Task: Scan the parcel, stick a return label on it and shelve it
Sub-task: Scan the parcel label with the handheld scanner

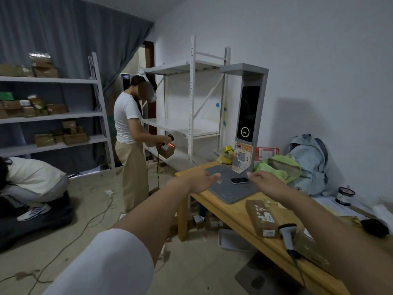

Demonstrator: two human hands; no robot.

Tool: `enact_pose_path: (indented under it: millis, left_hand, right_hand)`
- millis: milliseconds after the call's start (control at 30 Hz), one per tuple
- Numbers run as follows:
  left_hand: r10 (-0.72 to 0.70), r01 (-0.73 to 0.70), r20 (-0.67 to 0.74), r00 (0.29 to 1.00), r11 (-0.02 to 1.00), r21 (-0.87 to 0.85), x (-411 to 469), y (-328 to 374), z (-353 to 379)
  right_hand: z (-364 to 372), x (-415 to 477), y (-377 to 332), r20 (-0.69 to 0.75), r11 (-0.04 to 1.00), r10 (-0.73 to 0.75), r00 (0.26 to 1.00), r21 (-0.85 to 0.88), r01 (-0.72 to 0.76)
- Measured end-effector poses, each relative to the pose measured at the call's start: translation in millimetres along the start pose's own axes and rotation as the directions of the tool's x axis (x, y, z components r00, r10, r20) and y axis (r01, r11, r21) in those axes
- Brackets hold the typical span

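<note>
White walls and a grey curtain enclose this storage room, with a wooden worktop running from the centre toward 4 o'clock. Both arms of the person reach forward over its far end. At the centre, the left hand hangs with its grip loosely open, fingers spread, and it has hold of nothing. Just to 3 o'clock of it, the right hand is the same: grip open, fingers relaxed, empty. Between the two hands lies a dark phone on a grey scanning pad, and behind the pad stands a tall grey kiosk with a black screen.

Nearer on the worktop, toward 4 o'clock, the brown parcel lies flat with a white label on its top face; neither hand touches it. Just beside it at 5 o'clock rests a handheld barcode scanner with its cable going off the edge. A green bag and a pale blue backpack lean at the wall side.

At 12 o'clock stands a white shelf rack. Before it, another person in a white shirt scans a small box. At 9 o'clock a grey shelf rack carries many cardboard boxes, and below it a third person crouches on the floor.
</note>
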State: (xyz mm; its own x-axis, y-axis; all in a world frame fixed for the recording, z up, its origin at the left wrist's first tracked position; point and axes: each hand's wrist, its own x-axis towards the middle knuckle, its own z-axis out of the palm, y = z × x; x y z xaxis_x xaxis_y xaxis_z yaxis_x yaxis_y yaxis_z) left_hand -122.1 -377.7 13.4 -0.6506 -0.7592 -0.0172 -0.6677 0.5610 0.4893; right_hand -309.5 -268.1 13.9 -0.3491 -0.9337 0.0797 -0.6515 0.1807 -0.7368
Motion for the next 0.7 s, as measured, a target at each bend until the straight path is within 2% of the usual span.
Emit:
enact_pose_path:
  millis: [333,700]
  left_hand:
    - [0.093,-0.097,0.058,0.994,0.994,0.06,85.2,-45.7,-12.1]
    - [0.178,-0.177,0.161,0.971,0.984,-0.016,220.2,-55.6,17.3]
  right_hand:
    - [12.0,77.6,7.0,-0.112,0.993,0.112,0.987,0.044,-0.107]
    - [-9.8,169.0,68.6,-0.185,0.969,0.247,0.951,0.048,-0.242]
